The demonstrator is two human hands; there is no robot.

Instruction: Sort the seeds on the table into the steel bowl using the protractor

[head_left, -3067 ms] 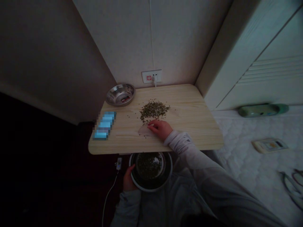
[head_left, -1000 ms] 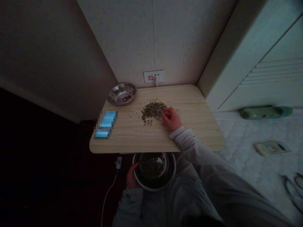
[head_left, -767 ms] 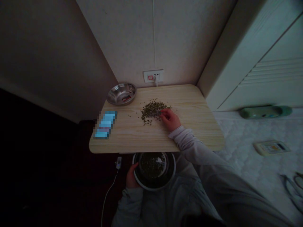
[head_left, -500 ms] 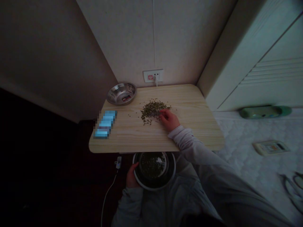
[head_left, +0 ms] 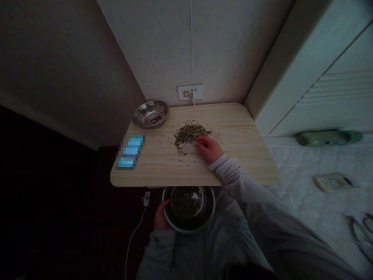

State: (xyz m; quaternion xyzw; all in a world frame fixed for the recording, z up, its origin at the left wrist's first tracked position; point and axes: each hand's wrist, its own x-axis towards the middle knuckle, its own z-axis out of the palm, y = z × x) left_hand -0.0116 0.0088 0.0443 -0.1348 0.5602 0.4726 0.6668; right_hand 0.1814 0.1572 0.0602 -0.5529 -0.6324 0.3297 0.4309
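Mung beans [head_left: 189, 134] strewn on pale wood tabletop [head_left: 233, 167] — right hand [head_left: 209, 148] curled at pile, left hand [head_left: 161, 217] gripping steel bowl [head_left: 189, 229]

A bedroom in a home: a quilted mattress [head_left: 294, 167] spreads out at three o'clock, a white panelled door [head_left: 329, 85] stands at two o'clock, and a wooden table [head_left: 239, 124] fills the corner — a wall socket [head_left: 190, 92] just above it at twelve o'clock.

The table [head_left: 239, 163] was smooth, matt pale wood; the shallow bowl [head_left: 150, 115] and the deeper bowl [head_left: 189, 231] were glossy steel, the sleeve [head_left: 230, 173] soft matt cloth, the wall socket [head_left: 190, 92] smooth plastic.
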